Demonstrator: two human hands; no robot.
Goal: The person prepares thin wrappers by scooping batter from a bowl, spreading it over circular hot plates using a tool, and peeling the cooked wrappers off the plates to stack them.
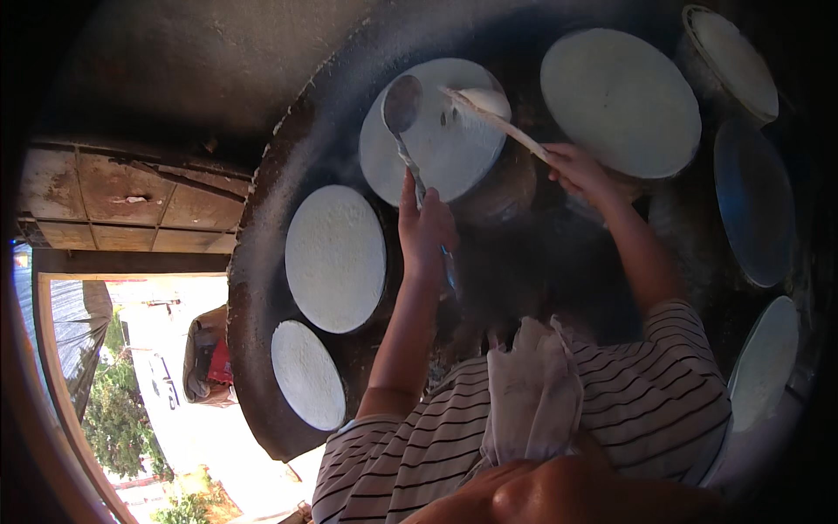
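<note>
My left hand (425, 226) grips the handle of a metal ladle (402, 108). The ladle's bowl hangs over the left part of a pale round sheet (435, 154), or very near it; contact cannot be told. My right hand (579, 171) holds a thin wooden stick (517, 134) slanting over the same sheet's upper right. White material (486, 101) lies along the stick's far end, with thin streaks below it. Two small dark holes show in the sheet beside the stick. Steam blurs the area around my hands.
Several other pale discs surround me, including a large one (619, 105) at upper right and smaller ones (335, 259) at left. A bluish-grey disc (754, 203) and a rimmed round tray (697, 33) stand farther right. The dark curved counter edge (245, 275) borders a tiled ledge (124, 190).
</note>
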